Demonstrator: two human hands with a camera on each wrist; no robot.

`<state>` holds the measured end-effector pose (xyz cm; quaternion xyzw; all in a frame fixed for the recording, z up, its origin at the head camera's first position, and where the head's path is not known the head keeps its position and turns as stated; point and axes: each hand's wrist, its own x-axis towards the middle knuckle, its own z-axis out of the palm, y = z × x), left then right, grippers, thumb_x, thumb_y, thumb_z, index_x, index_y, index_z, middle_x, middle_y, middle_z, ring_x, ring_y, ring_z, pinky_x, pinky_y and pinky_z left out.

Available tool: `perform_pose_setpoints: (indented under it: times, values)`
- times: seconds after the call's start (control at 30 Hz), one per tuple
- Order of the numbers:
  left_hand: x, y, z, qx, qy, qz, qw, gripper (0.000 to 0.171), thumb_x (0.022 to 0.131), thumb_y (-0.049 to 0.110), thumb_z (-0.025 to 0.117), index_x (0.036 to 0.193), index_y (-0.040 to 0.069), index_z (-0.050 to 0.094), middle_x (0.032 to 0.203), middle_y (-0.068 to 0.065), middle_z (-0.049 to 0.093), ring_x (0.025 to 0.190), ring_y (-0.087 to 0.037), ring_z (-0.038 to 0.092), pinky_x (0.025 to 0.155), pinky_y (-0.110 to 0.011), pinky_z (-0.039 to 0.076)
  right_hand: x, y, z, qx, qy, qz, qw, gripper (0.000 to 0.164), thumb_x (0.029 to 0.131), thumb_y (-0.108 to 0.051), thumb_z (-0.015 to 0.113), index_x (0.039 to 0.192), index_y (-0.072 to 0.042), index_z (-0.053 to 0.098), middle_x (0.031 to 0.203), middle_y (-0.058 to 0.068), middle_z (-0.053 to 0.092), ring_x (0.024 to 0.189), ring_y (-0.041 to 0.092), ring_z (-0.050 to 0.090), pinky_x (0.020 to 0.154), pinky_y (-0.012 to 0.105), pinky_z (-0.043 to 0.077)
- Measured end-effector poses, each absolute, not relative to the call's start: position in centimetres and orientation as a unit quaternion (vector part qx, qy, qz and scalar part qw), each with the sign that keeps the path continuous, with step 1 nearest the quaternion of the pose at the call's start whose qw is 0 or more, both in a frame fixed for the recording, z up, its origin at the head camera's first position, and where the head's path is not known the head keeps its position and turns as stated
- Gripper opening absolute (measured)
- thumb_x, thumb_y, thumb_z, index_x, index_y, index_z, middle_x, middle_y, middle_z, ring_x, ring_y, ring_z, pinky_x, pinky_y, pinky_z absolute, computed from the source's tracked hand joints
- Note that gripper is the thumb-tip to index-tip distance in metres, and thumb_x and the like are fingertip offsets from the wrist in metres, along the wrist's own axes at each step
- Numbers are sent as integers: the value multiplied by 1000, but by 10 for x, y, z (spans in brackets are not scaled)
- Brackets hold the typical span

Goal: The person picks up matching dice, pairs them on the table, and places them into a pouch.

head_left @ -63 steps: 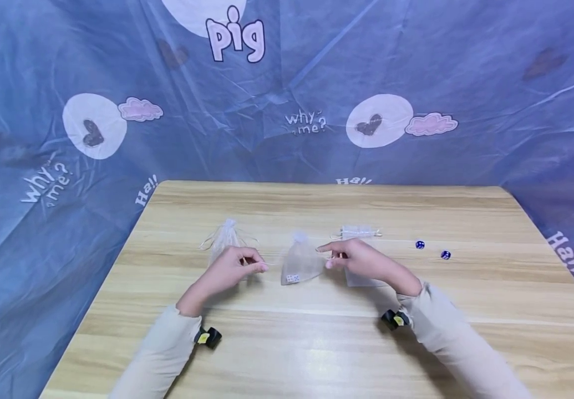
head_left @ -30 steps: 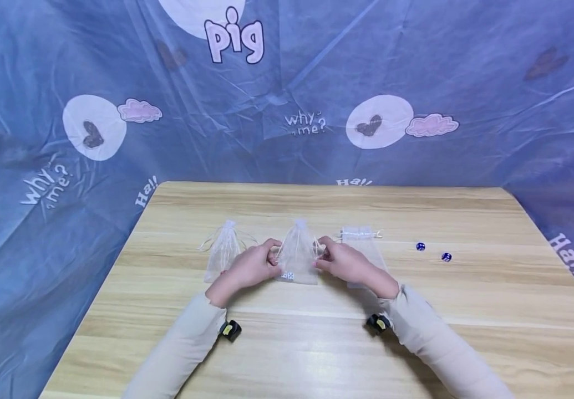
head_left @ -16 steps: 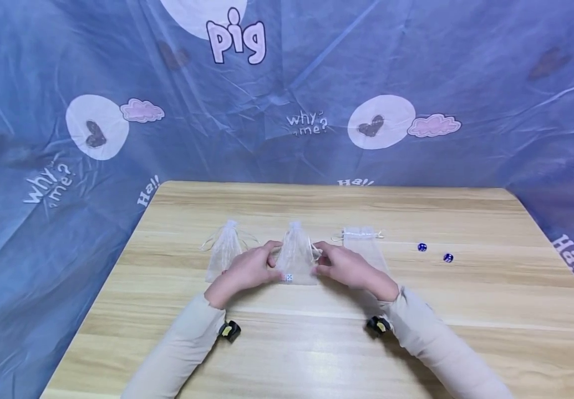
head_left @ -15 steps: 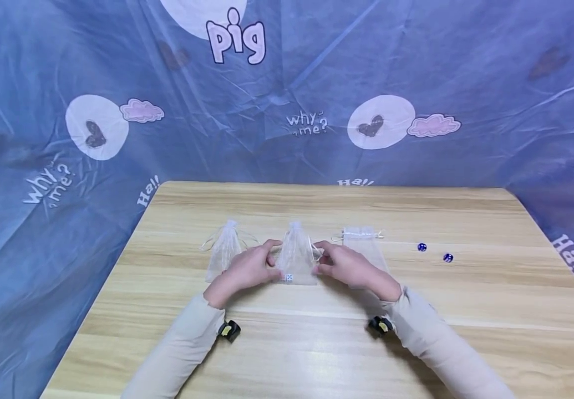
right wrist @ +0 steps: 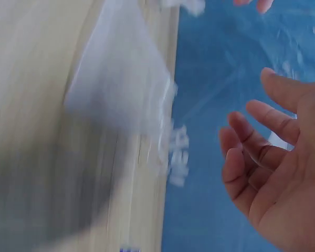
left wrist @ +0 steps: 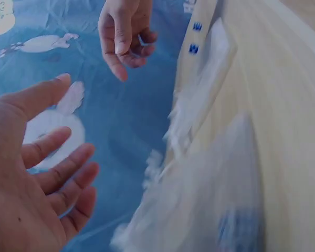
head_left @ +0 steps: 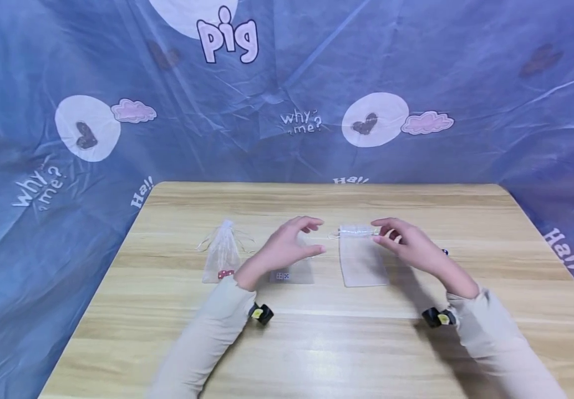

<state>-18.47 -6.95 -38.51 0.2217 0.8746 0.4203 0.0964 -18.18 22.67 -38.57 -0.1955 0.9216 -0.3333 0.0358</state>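
Three white organza drawstring bags lie in a row in the head view. Red dice (head_left: 225, 274) show in the left bag (head_left: 219, 249), its neck gathered. My left hand (head_left: 287, 246), fingers spread and holding nothing, hovers over the middle bag (head_left: 301, 272) and covers its top; white dice (head_left: 283, 276) show through the mesh. The right bag (head_left: 364, 266) lies flat, its drawstring end away from me. My right hand (head_left: 406, 244) is at that bag's upper right corner; in the right wrist view, its loosely bent fingers (right wrist: 244, 128) hold nothing, apart from the bag (right wrist: 121, 73).
Two blue dice (left wrist: 195, 38) lie beyond the right bag in the left wrist view; in the head view my right forearm hides most of them, with one blue die (head_left: 445, 252) peeking out. A blue printed cloth (head_left: 277, 149) hangs behind the wooden table (head_left: 296, 343).
Both hands have left the middle bag, after drawing its neck together, and moved right. The left now hovers over that bag; the right has reached the right bag's far corner.
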Motion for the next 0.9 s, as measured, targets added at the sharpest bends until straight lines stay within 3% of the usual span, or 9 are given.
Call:
perform_pose_setpoints:
  times: [0.23, 0.47, 0.73, 0.9]
  values:
    - [-196, -27, -401, 253, 824, 480, 164, 59, 83, 30, 75, 136, 17, 53, 135, -7, 56, 124, -23, 50, 101, -45, 45, -176, 275, -393, -183, 928, -325, -13, 39, 92, -14, 64, 126, 4, 57, 98, 15, 63, 77, 1, 49, 63, 19, 44]
    - [-203, 2, -416, 272, 813, 480, 186, 59, 82, 28, 77, 135, 17, 53, 136, -5, 56, 122, -19, 51, 100, -37, 46, -170, 311, -401, -162, 935, -314, -42, 42, 88, -12, 68, 125, 6, 57, 97, 19, 60, 76, -2, 43, 63, 19, 38]
    - [-208, 23, -433, 285, 827, 434, 217, 65, 80, 31, 79, 137, 17, 51, 139, 1, 54, 122, -14, 52, 101, -22, 43, -167, 337, -411, -122, 944, -305, -24, 47, 90, -18, 68, 127, 6, 54, 100, 21, 54, 77, -1, 40, 62, 20, 36]
    - [-212, 29, -438, 291, 835, 408, 228, 65, 80, 30, 79, 137, 16, 51, 138, 0, 55, 121, -16, 54, 102, -23, 43, -169, 349, -416, -109, 951, -289, 0, 43, 91, -21, 67, 122, 8, 56, 102, 23, 54, 75, 3, 41, 62, 22, 36]
